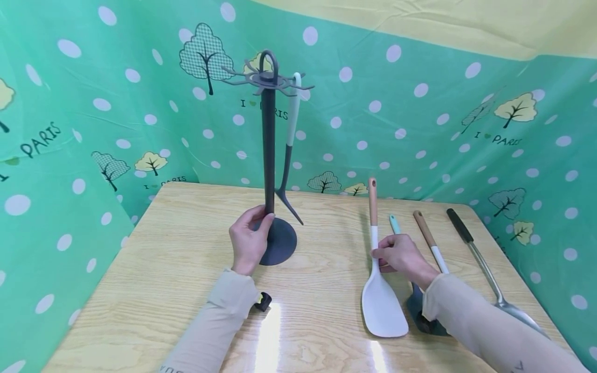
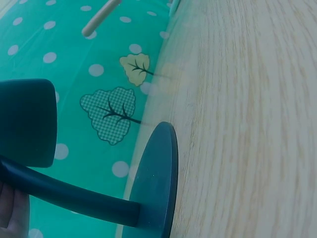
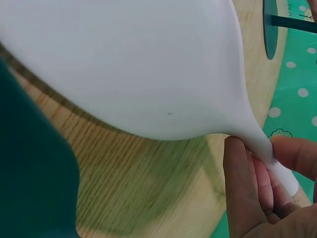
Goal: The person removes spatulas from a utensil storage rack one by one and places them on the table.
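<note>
In the head view my left hand (image 1: pixel 250 235) grips the black pole of a utensil stand (image 1: pixel 269 145) low down, just above its round base (image 1: pixel 281 243). From the hook ring at the stand's top hangs a turner (image 1: pixel 293 114) with a pale mint handle; its dark blade (image 2: pixel 27 124) shows in the left wrist view. My right hand (image 1: pixel 404 259) pinches a white spatula (image 1: pixel 382 305) with a wood-coloured handle end, thumb and fingers on its neck. The right wrist view shows the broad white blade (image 3: pixel 148 64) raised over the table, casting a shadow.
Right of the white spatula lie a dark-bladed utensil with a mint handle (image 1: pixel 394 224), a utensil with a brown and white handle (image 1: pixel 425 228), and a metal one with a black grip (image 1: pixel 459 225). A polka-dot green curtain (image 1: pixel 345 124) borders the wooden table (image 1: pixel 186 248).
</note>
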The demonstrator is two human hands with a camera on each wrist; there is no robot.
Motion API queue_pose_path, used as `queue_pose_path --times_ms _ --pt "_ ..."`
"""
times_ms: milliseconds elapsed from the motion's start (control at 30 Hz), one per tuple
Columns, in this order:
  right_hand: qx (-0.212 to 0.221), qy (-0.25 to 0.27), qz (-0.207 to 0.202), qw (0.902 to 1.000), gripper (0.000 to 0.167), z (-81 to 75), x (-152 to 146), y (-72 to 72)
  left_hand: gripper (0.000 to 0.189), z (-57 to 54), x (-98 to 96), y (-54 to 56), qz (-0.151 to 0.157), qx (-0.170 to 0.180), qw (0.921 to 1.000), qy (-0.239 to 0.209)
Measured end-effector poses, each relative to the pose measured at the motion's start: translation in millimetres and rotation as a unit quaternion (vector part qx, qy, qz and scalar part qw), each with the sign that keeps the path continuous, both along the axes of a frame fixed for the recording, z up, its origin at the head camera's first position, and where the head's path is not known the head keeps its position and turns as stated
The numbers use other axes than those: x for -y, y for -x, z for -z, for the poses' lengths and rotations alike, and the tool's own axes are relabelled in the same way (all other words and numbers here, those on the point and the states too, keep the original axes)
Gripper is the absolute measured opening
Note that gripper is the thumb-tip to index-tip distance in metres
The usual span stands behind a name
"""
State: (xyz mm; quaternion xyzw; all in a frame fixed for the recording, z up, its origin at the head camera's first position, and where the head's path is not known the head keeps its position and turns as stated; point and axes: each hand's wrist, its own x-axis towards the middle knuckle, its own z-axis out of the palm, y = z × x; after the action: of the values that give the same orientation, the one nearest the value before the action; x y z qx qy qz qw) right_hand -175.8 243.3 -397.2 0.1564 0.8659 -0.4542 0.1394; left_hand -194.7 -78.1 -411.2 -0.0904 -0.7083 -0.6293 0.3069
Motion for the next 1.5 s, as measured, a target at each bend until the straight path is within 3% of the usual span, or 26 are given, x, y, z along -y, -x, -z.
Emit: queue_pose_path --times_ms 1000,1233,1500 --pt "0.026 -0.043 -0.02 0.9985 0.016 13.5 -0.6 6.4 0.023 1.6 1.4 1.3 0.006 0.009 0.9999 -0.002" --pt "0.038 -0.046 -0.02 0.998 0.014 15.4 -0.2 8.3 0.025 28.0 4.4 18.4 0.0 0.011 0.9999 -0.004" --pt "0.044 -0.042 -0.029 0.9977 0.011 14.7 -0.6 7.7 0.025 32.1 5.2 20.1 0.006 0.007 0.9999 -0.012"
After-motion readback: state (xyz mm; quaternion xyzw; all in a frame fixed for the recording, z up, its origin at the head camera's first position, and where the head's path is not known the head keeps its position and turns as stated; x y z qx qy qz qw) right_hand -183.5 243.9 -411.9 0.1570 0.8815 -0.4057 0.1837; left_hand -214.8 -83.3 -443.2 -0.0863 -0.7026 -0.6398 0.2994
